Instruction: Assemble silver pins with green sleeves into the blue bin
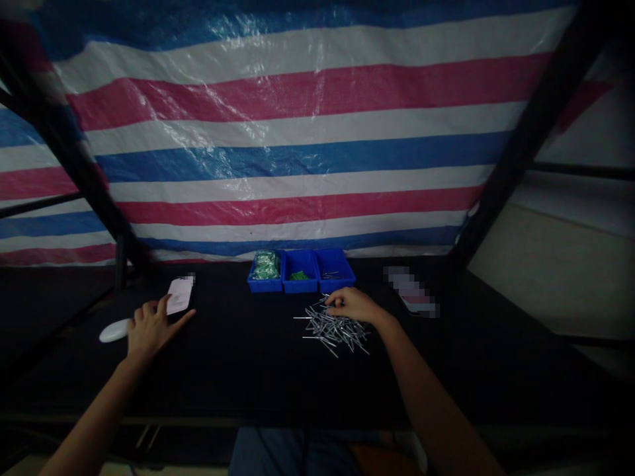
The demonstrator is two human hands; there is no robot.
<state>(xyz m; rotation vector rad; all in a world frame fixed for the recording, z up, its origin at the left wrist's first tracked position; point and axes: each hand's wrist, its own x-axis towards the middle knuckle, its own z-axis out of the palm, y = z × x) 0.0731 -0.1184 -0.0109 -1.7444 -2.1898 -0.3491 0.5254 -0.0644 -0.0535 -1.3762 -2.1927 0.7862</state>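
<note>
Item: loose heap of thin metal pins (pixel 335 328), silver, lying on the black counter (pixel 248 357) just in front of the middle blue bin. The pins point every way, so the heap has no single long axis; stray ones stick out to the left and toward the near edge. Right hand (pixel 353 305): resting on the far edge of the heap, fingers curled and drawn together over the pins at its top as if pinching some, though what lies between the fingertips cannot be made out. The heap lies directly beneath and nearer than this hand, and well apart from the other one. Left hand (pixel 151 326): fingers spread, flat on the counter, fingertips touching a small white card (pixel 179 295), with a white oval object (pixel 114 330) just beside the wrist. Row of three blue bins (pixel 301 270) at the back: left holds green-and-clear packets, middle a few green bits, right a few pins. Writing: none readable; the card's corner and a flat object (pixel 411 291) at the right are blurred out. Backdrop: striped red, white and blue tarpaulin (pixel 297 132).
</note>
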